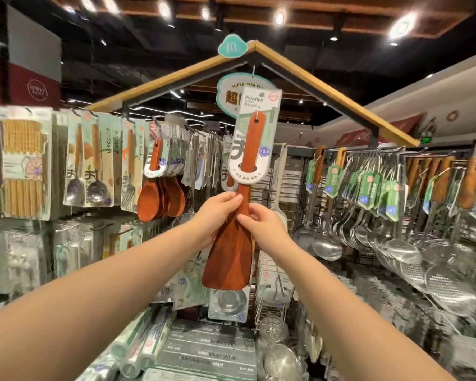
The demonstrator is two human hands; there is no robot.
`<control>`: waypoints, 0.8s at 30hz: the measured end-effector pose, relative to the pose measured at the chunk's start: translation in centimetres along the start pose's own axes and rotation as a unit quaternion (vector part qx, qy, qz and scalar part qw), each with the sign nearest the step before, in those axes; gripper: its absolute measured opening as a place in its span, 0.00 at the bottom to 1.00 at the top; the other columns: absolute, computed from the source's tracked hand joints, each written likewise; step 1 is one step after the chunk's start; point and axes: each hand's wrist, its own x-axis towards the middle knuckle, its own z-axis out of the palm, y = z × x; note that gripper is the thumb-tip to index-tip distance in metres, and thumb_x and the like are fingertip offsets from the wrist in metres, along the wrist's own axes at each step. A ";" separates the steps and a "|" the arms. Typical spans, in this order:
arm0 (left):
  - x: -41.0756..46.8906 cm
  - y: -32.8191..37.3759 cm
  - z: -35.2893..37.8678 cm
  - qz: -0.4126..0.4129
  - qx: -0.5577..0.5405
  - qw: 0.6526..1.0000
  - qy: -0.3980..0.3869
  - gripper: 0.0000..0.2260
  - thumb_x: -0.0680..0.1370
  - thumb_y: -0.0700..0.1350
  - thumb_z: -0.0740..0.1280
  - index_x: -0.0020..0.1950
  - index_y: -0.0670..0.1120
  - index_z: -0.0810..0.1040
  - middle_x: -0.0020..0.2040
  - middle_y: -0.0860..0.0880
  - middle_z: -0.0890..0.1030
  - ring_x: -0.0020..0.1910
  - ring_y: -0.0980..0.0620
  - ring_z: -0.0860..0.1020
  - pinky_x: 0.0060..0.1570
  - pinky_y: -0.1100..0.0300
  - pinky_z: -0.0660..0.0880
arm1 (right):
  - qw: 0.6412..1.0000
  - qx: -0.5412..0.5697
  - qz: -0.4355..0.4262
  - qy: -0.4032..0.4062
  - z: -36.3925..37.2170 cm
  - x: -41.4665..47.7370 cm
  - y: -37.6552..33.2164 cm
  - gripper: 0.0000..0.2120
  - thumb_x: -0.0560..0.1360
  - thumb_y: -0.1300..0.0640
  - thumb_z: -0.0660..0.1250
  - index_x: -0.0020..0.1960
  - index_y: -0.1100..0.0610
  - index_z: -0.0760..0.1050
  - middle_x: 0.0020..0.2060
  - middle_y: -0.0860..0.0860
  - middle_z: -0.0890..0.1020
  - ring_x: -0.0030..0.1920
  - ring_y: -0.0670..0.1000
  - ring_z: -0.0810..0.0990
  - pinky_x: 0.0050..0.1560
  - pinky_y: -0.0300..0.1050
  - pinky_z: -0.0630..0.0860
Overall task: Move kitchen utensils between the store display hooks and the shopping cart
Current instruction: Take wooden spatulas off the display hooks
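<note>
A reddish-brown wooden spatula (232, 254) with a pale green and white card round its handle stands upright in front of me, blade down. My left hand (217, 215) grips its neck from the left. My right hand (264, 226) pinches the same neck from the right. The top of the card reaches up near a hook under the display's roof peak; whether it hangs on that hook I cannot tell. Wooden spoons (160, 199) hang on display hooks to the left. No shopping cart is in view.
Packaged chopsticks (25, 166), spoons and forks hang at the left. Steel ladles and strainers (396, 237) hang on the right rack. Boxes of baking paper (204, 350) and steel sieves lie on the shelf below. A wooden roof frame (313, 83) tops the display.
</note>
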 end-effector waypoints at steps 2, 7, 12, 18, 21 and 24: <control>-0.2 -0.1 -0.3 -0.001 0.007 1.000 0.000 0.07 0.81 0.43 0.59 0.49 0.42 0.76 0.42 0.44 0.79 0.40 0.49 0.78 0.40 0.60 0.77 | 1.000 0.007 0.014 0.002 -0.2 -0.2 0.0 0.07 0.77 0.59 0.65 0.54 0.53 0.77 0.42 0.53 0.82 0.41 0.50 0.81 0.44 0.44 0.79; -0.7 -1.2 -2.3 -0.012 0.022 0.998 0.052 0.09 0.82 0.42 0.57 0.47 0.43 0.75 0.43 0.46 0.81 0.35 0.54 0.78 0.33 0.64 0.77 | 0.997 0.028 0.074 0.023 -1.0 -0.2 1.3 0.04 0.79 0.58 0.63 0.52 0.56 0.75 0.41 0.50 0.78 0.36 0.45 0.74 0.34 0.37 0.71; -0.4 -3.5 -4.5 -0.026 0.054 0.992 0.115 0.10 0.83 0.43 0.55 0.47 0.42 0.73 0.44 0.45 0.81 0.37 0.51 0.77 0.34 0.61 0.76 | 0.984 0.027 0.151 0.088 -2.4 1.2 4.2 0.06 0.80 0.57 0.60 0.48 0.55 0.75 0.38 0.51 0.78 0.34 0.46 0.73 0.34 0.38 0.69; 2.6 -5.8 -4.9 -0.013 0.101 0.982 0.158 0.08 0.82 0.43 0.57 0.46 0.47 0.75 0.46 0.44 0.81 0.39 0.50 0.78 0.40 0.57 0.75 | 0.974 -0.043 0.186 0.120 -3.3 5.1 7.4 0.08 0.80 0.56 0.58 0.51 0.56 0.75 0.38 0.50 0.79 0.36 0.47 0.75 0.38 0.40 0.69; 4.8 -6.5 -5.2 -0.003 0.117 0.980 0.158 0.06 0.81 0.44 0.58 0.52 0.45 0.75 0.49 0.44 0.81 0.46 0.49 0.79 0.47 0.54 0.74 | 0.970 -0.099 0.193 0.111 -3.0 8.7 8.7 0.08 0.79 0.56 0.58 0.47 0.55 0.75 0.43 0.52 0.80 0.44 0.52 0.78 0.50 0.46 0.74; 6.8 -7.7 -5.7 0.012 0.133 0.978 0.162 0.06 0.80 0.46 0.60 0.54 0.48 0.75 0.50 0.46 0.81 0.50 0.48 0.78 0.53 0.53 0.74 | 0.965 -0.164 0.184 0.095 -2.5 12.6 9.1 0.13 0.78 0.54 0.60 0.61 0.56 0.73 0.50 0.54 0.80 0.44 0.51 0.77 0.46 0.42 0.73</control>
